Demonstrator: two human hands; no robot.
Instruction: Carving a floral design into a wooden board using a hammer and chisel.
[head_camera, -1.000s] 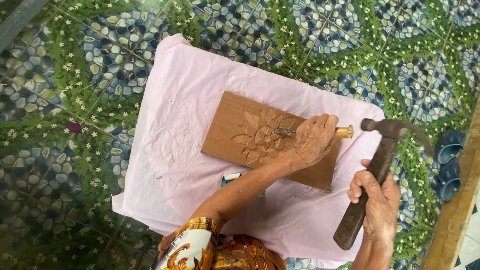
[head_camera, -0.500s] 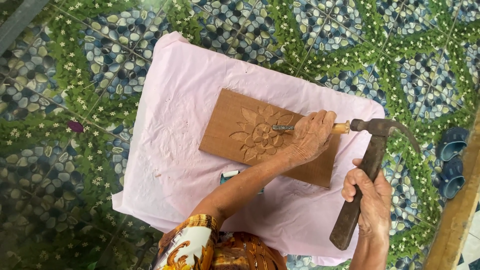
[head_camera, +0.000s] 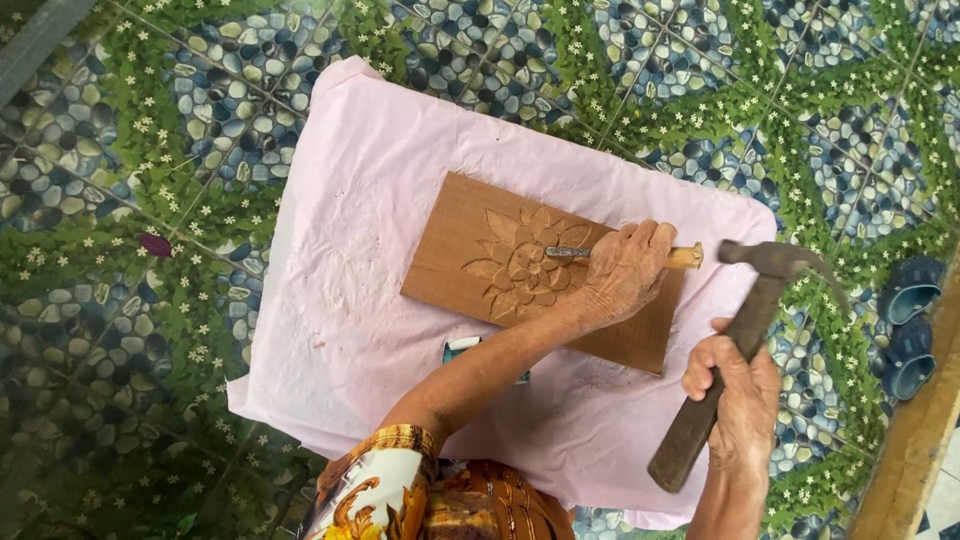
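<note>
Green-and-blue pebble-pattern floor tiles (head_camera: 200, 110) fill the view; on them we note a pink cloth (head_camera: 350, 250) spread flat, wrinkled, serving as the work surface. Two blue sandals (head_camera: 912, 325) lie at the right edge, well apart from the work.

On the cloth lies a brown wooden board (head_camera: 450, 250), rectangular, with a flower and leaves carved in relief near its middle. We judge it stiff and fairly light; the raised petals look fragile at their thin edges, so it is best taken by its plain borders.

Right hand (head_camera: 740, 405): grip wrapped fully round the lower part of a dark wooden hammer handle; the claw hammer (head_camera: 745, 320) has its metal head just beside the chisel's butt end, contact not resolvable. We judge it head-heavy.

Left hand (head_camera: 625, 272): grip closed round the chisel (head_camera: 570, 253), a slim metal blade with a pale wooden handle, lying low across the board, tip at the flower. Rigid, sharp at the tip; hold by the handle.

A small teal object (head_camera: 462, 347) peeps out under the forearm; kind not identifiable.
</note>
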